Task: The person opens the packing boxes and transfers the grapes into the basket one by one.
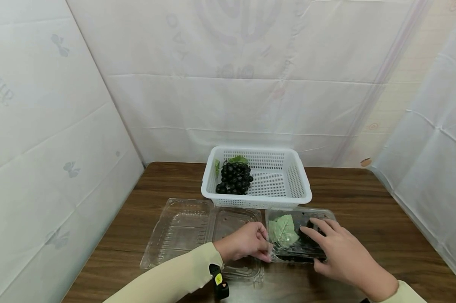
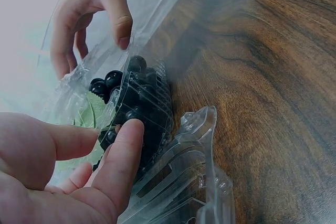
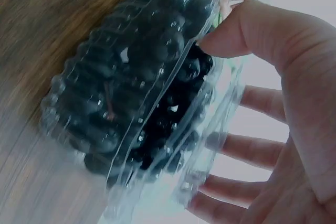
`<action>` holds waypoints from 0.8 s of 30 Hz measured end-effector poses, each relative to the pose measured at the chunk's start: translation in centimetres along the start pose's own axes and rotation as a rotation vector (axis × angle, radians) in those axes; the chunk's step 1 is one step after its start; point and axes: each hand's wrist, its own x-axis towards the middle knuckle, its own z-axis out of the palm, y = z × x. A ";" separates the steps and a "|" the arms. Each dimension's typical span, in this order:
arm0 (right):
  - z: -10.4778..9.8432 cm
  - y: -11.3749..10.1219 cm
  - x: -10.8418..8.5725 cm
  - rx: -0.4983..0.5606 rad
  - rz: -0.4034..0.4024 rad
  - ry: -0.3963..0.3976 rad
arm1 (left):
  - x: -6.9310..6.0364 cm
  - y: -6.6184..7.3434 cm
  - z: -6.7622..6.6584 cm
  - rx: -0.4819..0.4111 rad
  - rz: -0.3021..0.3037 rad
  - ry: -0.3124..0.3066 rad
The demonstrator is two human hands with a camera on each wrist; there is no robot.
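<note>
Head view: nearer than the white basket (image 1: 258, 199), the left hand (image 1: 246, 243) pinches the grape box (image 1: 299, 250), seemingly steadying it, the right hand (image 1: 343, 250) laying spread fingers atop.

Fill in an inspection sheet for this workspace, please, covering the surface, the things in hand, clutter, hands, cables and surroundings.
Surface: brown wood-grain tabletop.
Job's things: clear box holding dark fruit and a green leaf; an open clamshell lies to its left.
Clutter: nothing seen.
Hands: left hand at the clear box's left edge, pinch unclear; right hand spread over its right side, thumb at the near edge.
Cables: nothing seen.
Surroundings: white basket with a fruit bunch behind the boxes; pale printed sheets.
</note>
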 end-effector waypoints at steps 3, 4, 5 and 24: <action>-0.2 0.6 -0.4 -0.005 0.023 -0.034 | 0.1 -0.1 0.0 0.004 -0.001 0.000; -0.2 0.8 -0.6 -0.007 0.029 -0.043 | 0.1 -0.1 0.1 0.005 -0.003 -0.001; -0.3 1.0 -0.7 -0.010 0.037 -0.049 | 0.1 -0.1 0.1 0.003 -0.002 -0.003; -0.8 2.3 -1.3 0.022 0.023 -0.178 | -0.3 0.2 0.2 0.009 0.023 -0.009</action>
